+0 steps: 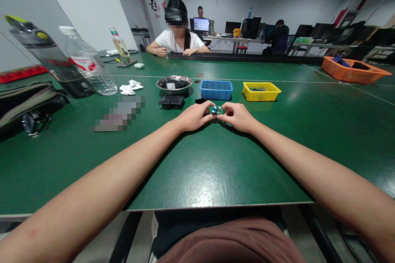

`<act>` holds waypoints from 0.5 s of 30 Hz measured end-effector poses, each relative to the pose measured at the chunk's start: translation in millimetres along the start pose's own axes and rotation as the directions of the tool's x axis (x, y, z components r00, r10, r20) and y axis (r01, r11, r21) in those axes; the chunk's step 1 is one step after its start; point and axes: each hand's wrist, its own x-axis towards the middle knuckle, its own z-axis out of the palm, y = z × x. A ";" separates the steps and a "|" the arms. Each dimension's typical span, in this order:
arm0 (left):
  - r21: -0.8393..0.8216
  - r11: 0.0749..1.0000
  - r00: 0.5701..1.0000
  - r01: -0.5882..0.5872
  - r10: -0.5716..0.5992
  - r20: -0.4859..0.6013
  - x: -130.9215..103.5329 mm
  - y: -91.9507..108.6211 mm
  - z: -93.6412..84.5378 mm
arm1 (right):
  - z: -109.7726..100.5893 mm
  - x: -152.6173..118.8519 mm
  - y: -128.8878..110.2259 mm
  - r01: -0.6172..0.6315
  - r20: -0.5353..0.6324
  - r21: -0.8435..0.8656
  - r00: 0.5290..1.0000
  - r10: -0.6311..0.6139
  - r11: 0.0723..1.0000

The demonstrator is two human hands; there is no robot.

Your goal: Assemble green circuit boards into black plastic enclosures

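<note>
Between the fingertips of both hands is a small green circuit board with shiny components on it. My left hand pinches its left side and my right hand pinches its right side. The fingers cover the board's edges. Just behind my left hand lies a black part, partly hidden by the fingers. Black plastic cases sit to the left of that hand. Beyond the hands stand a blue bin and a yellow bin with small parts inside.
A metal bowl holds black pieces. Crumpled tissues, a water bottle, a dark bottle and a bag are on the left. An orange basket stands far right. Across the green table sits a person.
</note>
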 end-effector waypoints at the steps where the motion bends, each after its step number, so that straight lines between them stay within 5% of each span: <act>1: -0.007 1.000 1.000 -0.012 0.012 -0.008 -0.1 -0.1 0.1 | -0.2 0.1 0.0 -0.003 0.002 -0.001 1.000 0.003 1.000; 15: 0.049 0.997 0.998 0.054 -0.052 -0.034 1.4 3.2 -3.2 | 0.2 0.9 4.8 0.006 0.075 0.106 0.997 -0.014 0.994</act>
